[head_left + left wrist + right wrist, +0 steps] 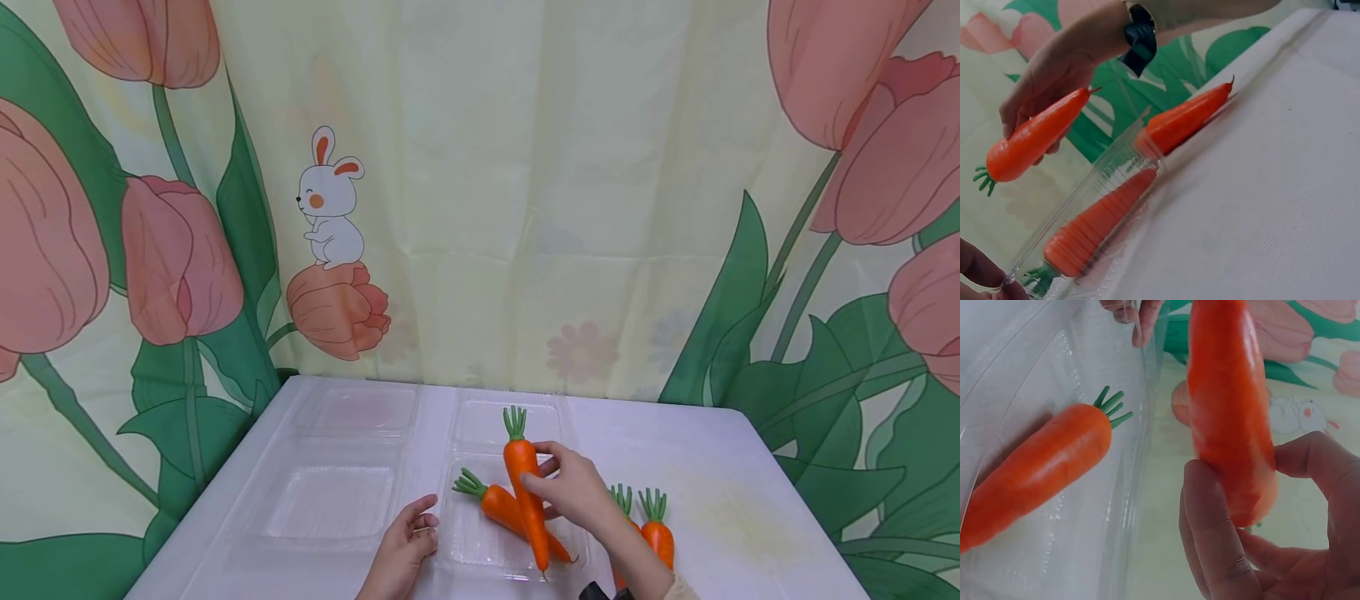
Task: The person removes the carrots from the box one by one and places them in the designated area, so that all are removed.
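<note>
Between the thumb and fingers of my right hand [576,490] is an orange carrot [523,475] with a green stem, held up over a clear plastic clamshell box [468,552]. In the right wrist view the grip is round the carrot's thick end [1235,437]. Another carrot [501,508] lies slantwise in that box, its stem toward the left. My left hand [405,546] is at the box's left side; the left wrist view shows its fingertips [1013,289] pinching the rim. The box's lid [510,421] lies folded back behind it.
Two more carrots stand out at the right of the box, one carrot [658,537] in plain sight and another carrot [621,497] partly behind my right forearm. A second clear box [330,504] lies open on the white table [720,475] at left. A tulip-print curtain [480,208] hangs behind.
</note>
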Available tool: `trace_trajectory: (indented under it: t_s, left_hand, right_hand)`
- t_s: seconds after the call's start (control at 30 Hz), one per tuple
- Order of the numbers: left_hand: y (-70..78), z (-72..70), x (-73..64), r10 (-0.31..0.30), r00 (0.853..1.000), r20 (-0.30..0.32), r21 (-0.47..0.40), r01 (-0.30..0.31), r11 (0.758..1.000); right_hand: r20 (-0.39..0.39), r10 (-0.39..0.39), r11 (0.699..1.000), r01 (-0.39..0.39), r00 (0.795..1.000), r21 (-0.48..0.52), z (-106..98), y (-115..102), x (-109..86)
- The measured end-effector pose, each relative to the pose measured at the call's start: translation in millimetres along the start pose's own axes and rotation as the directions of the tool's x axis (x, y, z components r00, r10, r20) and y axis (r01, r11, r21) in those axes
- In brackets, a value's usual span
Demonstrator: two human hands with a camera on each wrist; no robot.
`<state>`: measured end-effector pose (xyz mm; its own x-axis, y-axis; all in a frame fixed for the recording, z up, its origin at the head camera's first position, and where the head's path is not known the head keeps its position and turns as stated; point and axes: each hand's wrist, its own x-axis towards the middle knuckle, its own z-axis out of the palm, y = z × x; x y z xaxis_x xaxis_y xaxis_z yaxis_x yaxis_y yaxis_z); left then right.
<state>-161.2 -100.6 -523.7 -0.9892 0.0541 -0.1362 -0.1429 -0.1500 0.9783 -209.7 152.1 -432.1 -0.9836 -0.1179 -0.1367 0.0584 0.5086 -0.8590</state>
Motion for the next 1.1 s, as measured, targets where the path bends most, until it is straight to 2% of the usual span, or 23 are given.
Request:
trace_trajectory:
  t_s: [0.73,1.1]
  left_hand:
    - [0.3,-0.3,0.4,-0.013,1.000,-0.015,0.008,0.013,1.000]
    - [-0.6,-0.9,0.8,-0.011,1.000,-0.006,0.016,0.011,1.000]
  right_hand:
    - [-0.085,0.092,0.996,-0.093,0.992,-0.012,-24,16,-5.6]
    - [-0.103,0.144,0.986,-0.152,0.984,-0.065,-41,30,-9.0]
